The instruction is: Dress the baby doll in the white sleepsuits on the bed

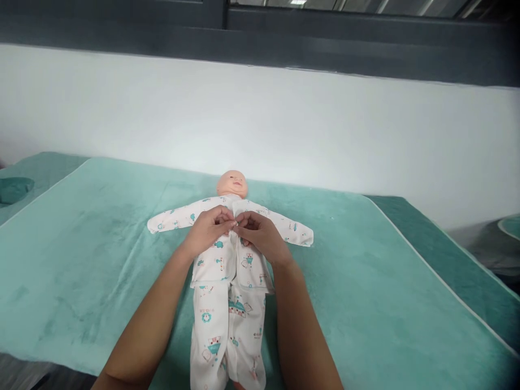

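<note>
A baby doll (pixel 232 183) lies on its back on a teal towel (pixel 101 244), head away from me, arms spread. It wears a white printed shirt (pixel 211 262) and matching trousers (pixel 209 325). My left hand (pixel 208 230) and my right hand (pixel 262 233) meet at the doll's chest. Both pinch the front edges of the shirt where they close, fingertips touching each other. My forearms run along both sides of the doll's legs.
The towel covers a table set against a white wall (pixel 284 119). A darker green surface (pixel 467 271) borders the towel on the right. Another teal cloth (pixel 14 189) lies at the far left edge.
</note>
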{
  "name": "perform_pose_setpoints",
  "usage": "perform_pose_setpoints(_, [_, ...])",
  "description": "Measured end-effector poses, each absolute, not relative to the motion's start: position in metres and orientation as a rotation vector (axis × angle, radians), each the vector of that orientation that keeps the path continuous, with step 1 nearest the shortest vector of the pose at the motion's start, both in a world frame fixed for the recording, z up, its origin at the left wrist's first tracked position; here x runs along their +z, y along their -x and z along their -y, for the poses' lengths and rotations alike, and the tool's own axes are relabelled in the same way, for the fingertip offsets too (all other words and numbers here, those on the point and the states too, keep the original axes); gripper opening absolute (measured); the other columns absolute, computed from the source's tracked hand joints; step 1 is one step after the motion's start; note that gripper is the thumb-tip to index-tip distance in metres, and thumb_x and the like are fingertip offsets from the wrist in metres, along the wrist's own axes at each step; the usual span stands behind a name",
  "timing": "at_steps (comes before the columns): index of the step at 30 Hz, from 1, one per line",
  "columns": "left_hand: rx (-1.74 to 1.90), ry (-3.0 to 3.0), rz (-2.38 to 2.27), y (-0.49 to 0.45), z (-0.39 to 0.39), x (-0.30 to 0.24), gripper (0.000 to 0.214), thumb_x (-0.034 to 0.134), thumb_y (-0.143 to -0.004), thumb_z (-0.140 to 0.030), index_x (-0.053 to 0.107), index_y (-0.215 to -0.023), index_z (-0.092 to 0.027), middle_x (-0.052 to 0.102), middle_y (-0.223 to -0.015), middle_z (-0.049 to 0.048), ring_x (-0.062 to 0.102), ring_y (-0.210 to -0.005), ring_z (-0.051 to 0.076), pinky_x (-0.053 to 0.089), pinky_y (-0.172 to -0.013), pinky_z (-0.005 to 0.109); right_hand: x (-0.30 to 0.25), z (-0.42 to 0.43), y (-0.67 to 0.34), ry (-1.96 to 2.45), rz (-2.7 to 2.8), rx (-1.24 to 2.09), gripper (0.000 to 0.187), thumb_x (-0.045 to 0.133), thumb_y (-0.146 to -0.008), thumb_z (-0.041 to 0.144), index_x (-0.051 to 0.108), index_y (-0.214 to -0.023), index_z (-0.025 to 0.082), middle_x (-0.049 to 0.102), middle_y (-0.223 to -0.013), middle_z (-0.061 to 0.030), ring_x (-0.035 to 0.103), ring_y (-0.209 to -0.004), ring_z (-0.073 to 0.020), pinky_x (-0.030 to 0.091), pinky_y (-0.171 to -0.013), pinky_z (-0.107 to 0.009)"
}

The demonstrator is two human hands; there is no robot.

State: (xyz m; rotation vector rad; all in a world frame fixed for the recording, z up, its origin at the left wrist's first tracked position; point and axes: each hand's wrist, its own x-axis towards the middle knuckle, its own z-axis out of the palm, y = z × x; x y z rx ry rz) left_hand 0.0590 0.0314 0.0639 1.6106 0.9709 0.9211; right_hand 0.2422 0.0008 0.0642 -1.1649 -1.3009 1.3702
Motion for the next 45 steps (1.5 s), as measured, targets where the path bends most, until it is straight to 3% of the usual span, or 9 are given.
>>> perform_pose_setpoints(9, [0.913, -1.618, -0.996, -0.06, -0.028, 0.065, 0.038, 0.071, -0.082, -0.049, 0.062, -0.106, -0.021, 0.063, -0.076, -0.0027, 0.056, -0.065, 0.012, 0.042, -0.058, 0.023, 0.066, 0.005, -0.238, 1.242, 1.453, 1.278, 0.029, 0.074, -0.078, 0.041, 0.062, -0.095, 0.021, 0.059, -0.076, 0.0033, 0.053, -0.059, -0.0099, 0.043, -0.051, -0.023])
perform_pose_setpoints(16, [0.878, -1.483, -0.86, -0.052, -0.032, 0.068, 0.034, 0.072, -0.082, -0.042, 0.066, -0.104, -0.017, 0.065, -0.082, 0.0018, 0.057, -0.067, 0.011, 0.045, -0.062, 0.024, 0.069, 0.007, -0.243, 1.102, 1.451, 1.408, 0.043, 0.079, -0.075, 0.043, 0.06, -0.109, 0.024, 0.058, -0.075, 0.0052, 0.051, -0.06, -0.0106, 0.042, -0.054, -0.024])
perform_pose_setpoints(20, [0.735, -1.518, -0.881, -0.038, -0.032, 0.077, 0.032, 0.071, -0.081, -0.04, 0.07, -0.102, -0.016, 0.066, -0.078, 0.0026, 0.057, -0.063, 0.011, 0.045, -0.058, 0.024, 0.073, 0.011, -0.248, 1.155, 1.428, 1.371, 0.033, 0.071, -0.082, 0.052, 0.058, -0.091, 0.023, 0.057, -0.073, 0.0045, 0.051, -0.059, -0.0113, 0.042, -0.055, -0.026])
perform_pose_setpoints(24, [0.562, -1.589, -0.85, -0.028, -0.029, 0.086, 0.028, 0.07, -0.082, -0.042, 0.072, -0.093, -0.016, 0.068, -0.074, 0.0043, 0.059, -0.061, 0.013, 0.049, -0.057, 0.025, 0.086, 0.027, -0.243, 1.41, 1.711, 1.14, 0.039, 0.063, -0.088, 0.055, 0.053, -0.07, 0.022, 0.054, -0.062, 0.0037, 0.045, -0.057, -0.012, 0.033, -0.055, -0.027])
perform_pose_setpoints(28, [0.379, -1.734, -0.84, -0.027, -0.026, 0.09, 0.026, 0.066, -0.084, -0.043, 0.073, -0.085, -0.018, 0.067, -0.066, 0.0029, 0.058, -0.055, 0.013, 0.046, -0.051, 0.023, 0.094, 0.043, -0.227, 1.65, 1.991, 0.837, 0.032, 0.071, -0.082, 0.042, 0.052, -0.065, 0.022, 0.058, -0.064, 0.0023, 0.044, -0.059, -0.0127, 0.026, -0.056, -0.029])
perform_pose_setpoints(31, [0.381, -1.806, -0.867, -0.03, -0.023, 0.089, 0.022, 0.067, -0.082, -0.042, 0.073, -0.083, -0.02, 0.064, -0.065, 0.0005, 0.057, -0.056, 0.012, 0.043, -0.049, 0.021, 0.093, 0.046, -0.223, 1.709, 2.053, 0.658, 0.026, 0.064, -0.083, 0.025, 0.047, -0.064, 0.021, 0.056, -0.063, 0.0024, 0.039, -0.058, -0.012, 0.023, -0.057, -0.03])
perform_pose_setpoints(34, [0.41, -1.869, -0.887, -0.031, -0.022, 0.088, 0.02, 0.069, -0.08, -0.041, 0.074, -0.081, -0.021, 0.062, -0.064, -0.0009, 0.052, -0.056, 0.011, 0.037, -0.048, 0.02, 0.091, 0.041, -0.235, 1.538, 2.081, 0.799, 0.026, 0.059, -0.086, 0.025, 0.047, -0.063, 0.021, 0.053, -0.062, 0.0031, 0.04, -0.058, -0.0116, 0.025, -0.056, -0.028])
perform_pose_setpoints(38, [0.42, -1.911, -0.856, -0.029, -0.022, 0.089, 0.021, 0.067, -0.081, -0.039, 0.072, -0.076, -0.02, 0.06, -0.063, -0.0007, 0.05, -0.056, 0.011, 0.034, -0.049, 0.021, 0.087, 0.032, -0.253, 1.303, 1.87, 1.279, 0.026, 0.061, -0.089, 0.043, 0.059, -0.074, 0.021, 0.057, -0.066, 0.0025, 0.052, -0.06, -0.0129, 0.039, -0.056, -0.027])
perform_pose_setpoints(45, [0.455, -1.678, -0.663, -0.029, -0.02, 0.093, 0.027, 0.065, -0.089, -0.045, 0.063, -0.086, -0.018, 0.064, -0.071, 0.0023, 0.061, -0.063, 0.014, 0.047, -0.056, 0.024, 0.073, 0.024, -0.252, 1.08, 1.542, 1.512, 0.036, 0.072, -0.083, 0.055, 0.065, -0.077, 0.02, 0.057, -0.061, 0.0022, 0.055, -0.056, -0.0126, 0.048, -0.055, -0.027])
